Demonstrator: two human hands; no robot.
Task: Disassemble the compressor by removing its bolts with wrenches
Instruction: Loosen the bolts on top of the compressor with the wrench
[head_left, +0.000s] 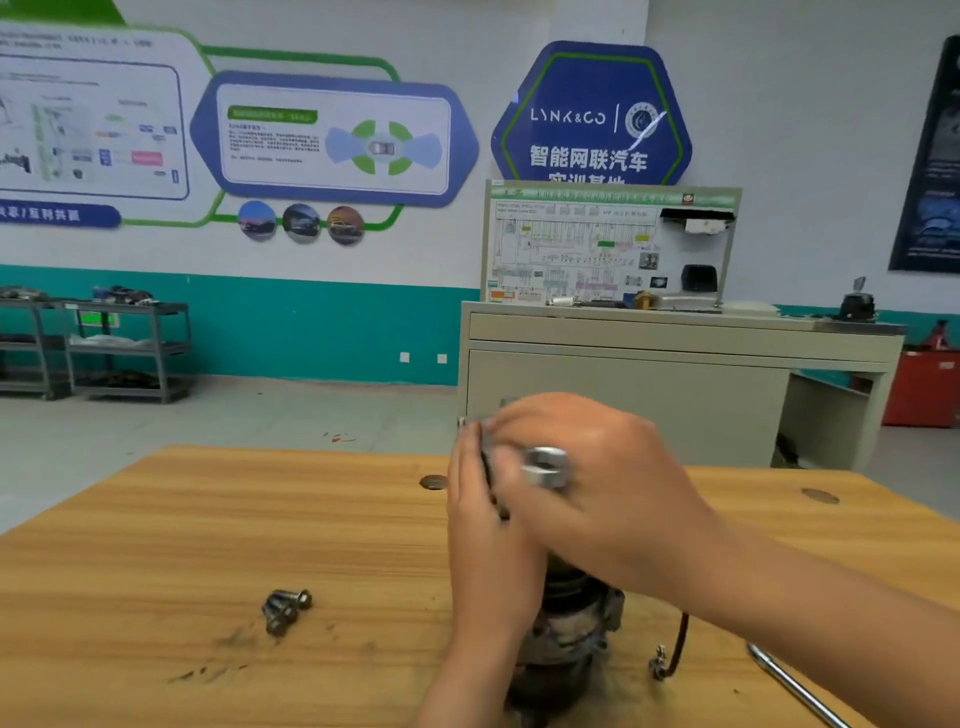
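Your compressor (571, 623) stands upright on the desk (156, 545), near the front edge & right of centre, mostly hidden under your hands. Both hands are up over its top, pressed close together. Your right hand (613, 499) is curled, w/ the silver head of a wrench (545, 467) poking out btwn the fingers. It's grasping that, though blur hides the rest of the tool. Your left hand (488, 525) is upright beside it, fingers fairly straight against a thin dark part (487, 467) sandwiched btwn the two hands. Can't tell if the left actually grips it or only rests on it.

A few loose bolts (285, 610) lie in a small heap on the desk, well left of the compressor, w/ dark smudges near them. Just right of the compressor a black cable (678, 644) w/ a metal connector at its end lies on the desk. Further right, at the bottom corner, a shiny steel bar (789, 680) lies diagonally. Behind the desk stands a beige cabinet (675, 389) w/ a wiring-diagram board on top.
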